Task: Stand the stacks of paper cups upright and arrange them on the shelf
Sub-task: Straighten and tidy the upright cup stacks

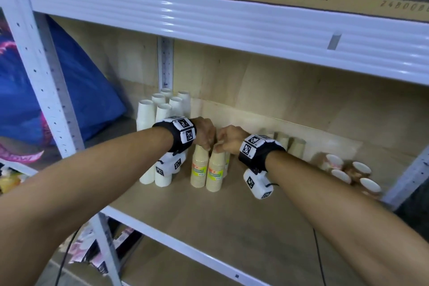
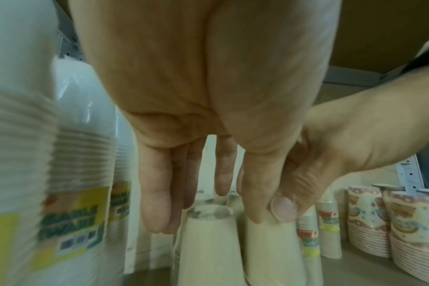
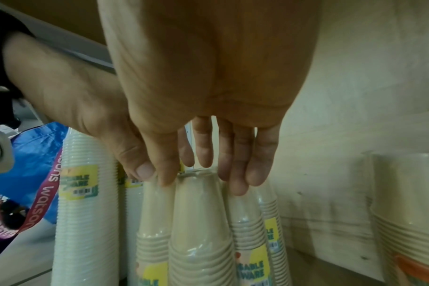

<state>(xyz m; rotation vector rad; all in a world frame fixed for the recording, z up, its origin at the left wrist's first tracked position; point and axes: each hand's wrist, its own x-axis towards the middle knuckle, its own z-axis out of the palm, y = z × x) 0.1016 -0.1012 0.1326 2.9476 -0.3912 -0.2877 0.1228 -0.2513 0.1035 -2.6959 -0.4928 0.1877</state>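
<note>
Two wrapped stacks of beige paper cups (image 1: 199,170) (image 1: 214,173) stand upright side by side on the wooden shelf board (image 1: 232,220), each with a yellow label. My left hand (image 1: 205,133) comes down on the left one; its fingers and thumb straddle and pinch the stack's top (image 2: 206,232). My right hand (image 1: 228,138) pinches the top of the neighbouring stack (image 3: 201,212) between thumb and fingers. The two thumbs nearly touch. More beige stacks (image 3: 243,218) stand just behind.
Several tall white cup stacks (image 1: 145,123) stand upright at the left. Patterned cup stacks (image 1: 348,169) lie on their sides at the right. Further beige stacks (image 1: 294,146) stand at the back wall. A blue bag (image 1: 81,100) sits beyond the left post. The upper shelf rail (image 1: 232,21) carries cardboard boxes.
</note>
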